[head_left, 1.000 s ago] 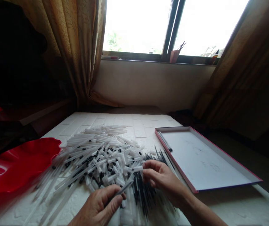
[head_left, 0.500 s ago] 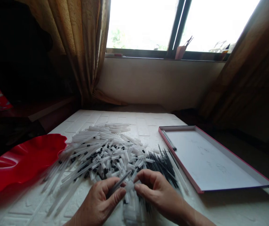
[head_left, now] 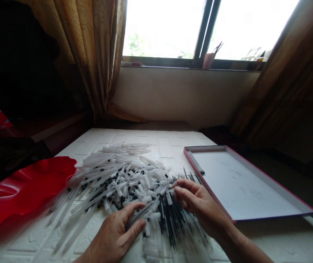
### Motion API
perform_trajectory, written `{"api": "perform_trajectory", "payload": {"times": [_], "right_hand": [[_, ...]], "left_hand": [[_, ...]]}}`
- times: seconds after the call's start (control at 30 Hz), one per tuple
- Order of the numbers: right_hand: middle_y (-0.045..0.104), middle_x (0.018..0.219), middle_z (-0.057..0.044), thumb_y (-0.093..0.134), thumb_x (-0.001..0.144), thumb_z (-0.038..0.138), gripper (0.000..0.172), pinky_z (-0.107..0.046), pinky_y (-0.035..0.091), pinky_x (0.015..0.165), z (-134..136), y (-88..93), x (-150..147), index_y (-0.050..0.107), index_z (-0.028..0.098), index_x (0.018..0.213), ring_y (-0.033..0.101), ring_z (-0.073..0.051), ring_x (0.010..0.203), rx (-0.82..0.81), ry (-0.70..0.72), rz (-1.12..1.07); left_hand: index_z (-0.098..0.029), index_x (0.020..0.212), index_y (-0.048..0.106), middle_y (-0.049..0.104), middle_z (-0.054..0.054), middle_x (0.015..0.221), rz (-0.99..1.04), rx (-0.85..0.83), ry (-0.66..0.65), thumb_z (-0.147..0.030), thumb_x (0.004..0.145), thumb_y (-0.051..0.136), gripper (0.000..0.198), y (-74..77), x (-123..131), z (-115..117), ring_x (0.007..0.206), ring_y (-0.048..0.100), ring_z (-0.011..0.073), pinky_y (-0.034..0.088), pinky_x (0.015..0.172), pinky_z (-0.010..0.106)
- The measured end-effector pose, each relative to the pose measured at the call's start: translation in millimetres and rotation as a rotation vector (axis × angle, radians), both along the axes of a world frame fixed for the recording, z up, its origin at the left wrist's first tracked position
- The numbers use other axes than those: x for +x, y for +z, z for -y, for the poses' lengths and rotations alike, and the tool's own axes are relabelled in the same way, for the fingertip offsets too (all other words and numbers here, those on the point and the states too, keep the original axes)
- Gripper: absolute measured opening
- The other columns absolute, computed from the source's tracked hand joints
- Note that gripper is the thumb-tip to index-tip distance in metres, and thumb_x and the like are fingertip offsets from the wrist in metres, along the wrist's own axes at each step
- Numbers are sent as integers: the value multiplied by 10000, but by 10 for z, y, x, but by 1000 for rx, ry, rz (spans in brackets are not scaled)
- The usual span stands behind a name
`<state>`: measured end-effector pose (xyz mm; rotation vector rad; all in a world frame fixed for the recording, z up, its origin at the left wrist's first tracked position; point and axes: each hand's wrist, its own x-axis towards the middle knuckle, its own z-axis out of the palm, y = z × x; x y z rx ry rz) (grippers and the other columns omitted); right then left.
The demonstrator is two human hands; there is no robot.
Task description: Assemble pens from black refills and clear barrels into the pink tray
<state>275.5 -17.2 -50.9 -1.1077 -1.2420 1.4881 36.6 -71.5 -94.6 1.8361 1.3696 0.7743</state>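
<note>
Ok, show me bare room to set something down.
Bare: the shallow box, right of the dark-ended tubes along its left wall; the far tabletop between box and translucent tubes. Crowded: around the left hand and right hand, with caps and black rods.

The tubes (head_left: 97, 160) look like frosted plastic, smooth with a faint sheen; the short caps (head_left: 147, 181) are milky, translucent plastic. The black rods (head_left: 170, 219) look smooth, their material unclear. At left, the bowl (head_left: 30, 182) is glossy plastic. At right, the box (head_left: 255, 186) looks like cardboard, matt inside. The counter (head_left: 166, 148) has an embossed brick surface. The far-left curtain (head_left: 91, 44) is patterned cloth.
</note>
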Motion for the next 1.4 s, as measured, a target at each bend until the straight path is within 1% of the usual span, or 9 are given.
{"api": "perform_trajectory", "payload": {"times": [0.07, 0.2, 0.27, 0.5, 0.67, 0.8, 0.93, 1.07, 1.4], "right_hand": [[550, 554, 51, 780, 688, 453, 333, -194, 258, 450, 15, -26, -34, 675, 148, 767, 372, -53, 464, 6, 19, 12], [628, 611, 22, 771, 694, 443, 327, -201, 322, 473, 53, -60, -122, 688, 148, 808, 422, -66, 485, -4, 78, 31], [628, 613, 23, 759, 700, 440, 316, -201, 334, 478, 70, -62, -147, 677, 151, 796, 423, -68, 488, -13, 107, 37], [620, 638, 13, 712, 745, 435, 293, -208, 356, 502, 105, -98, -155, 660, 151, 790, 445, -83, 522, 18, 180, 81], [584, 636, 22, 693, 774, 404, 261, -215, 342, 513, 114, -120, -153, 684, 145, 810, 430, -89, 543, 66, 232, 111], [574, 641, 28, 696, 787, 356, 222, -220, 354, 540, 133, -119, -155, 724, 145, 852, 427, -94, 568, 116, 241, 133], [642, 685, 0, 712, 785, 384, 252, -238, 396, 578, 151, -141, -154, 757, 147, 861, 486, -109, 591, 59, 297, 132], [681, 701, -14, 759, 741, 426, 292, -243, 414, 576, 147, -163, -153, 778, 156, 853, 512, -116, 588, 1, 319, 131], [660, 650, -4, 775, 722, 498, 380, -218, 410, 498, 152, -250, -204, 767, 141, 853, 507, -81, 480, -21, 327, 95]], "left_hand": [[-246, 1123, 644, 685, -33, 734, -36, 34, -6, -483, 970, 489, 322, -12, 2, 8, 630, 621, 157, 438, 635, 205], [-212, 867, 643, 633, -21, 680, -77, 96, -76, -464, 1016, 368, 402, 48, 29, 27, 611, 621, 139, 417, 574, 183], [-205, 805, 621, 614, -21, 669, -96, 111, -106, -443, 1019, 361, 412, 90, 46, 35, 600, 614, 128, 411, 560, 174], [-209, 796, 598, 602, -33, 657, -142, 167, -132, -401, 1026, 370, 376, 93, 55, 45, 587, 618, 113, 404, 550, 165], [-214, 850, 632, 639, -27, 672, -144, 179, -140, -393, 1031, 356, 375, 51, 46, 53, 604, 648, 118, 415, 554, 170], [-214, 845, 630, 679, -9, 694, -197, 175, -146, -366, 1026, 348, 368, 78, 48, 60, 634, 685, 136, 434, 570, 180], [-219, 837, 622, 701, 6, 708, -220, 184, -162, -339, 1020, 340, 357, 113, 59, 62, 649, 707, 152, 458, 577, 184], [-221, 830, 614, 710, 19, 715, -273, 185, -176, -325, 1017, 353, 337, 93, 66, 73, 659, 720, 166, 462, 575, 190], [-208, 858, 632, 721, 39, 732, -310, 158, -181, -340, 1021, 324, 373, 51, 48, 81, 677, 732, 186, 452, 581, 216]]}}
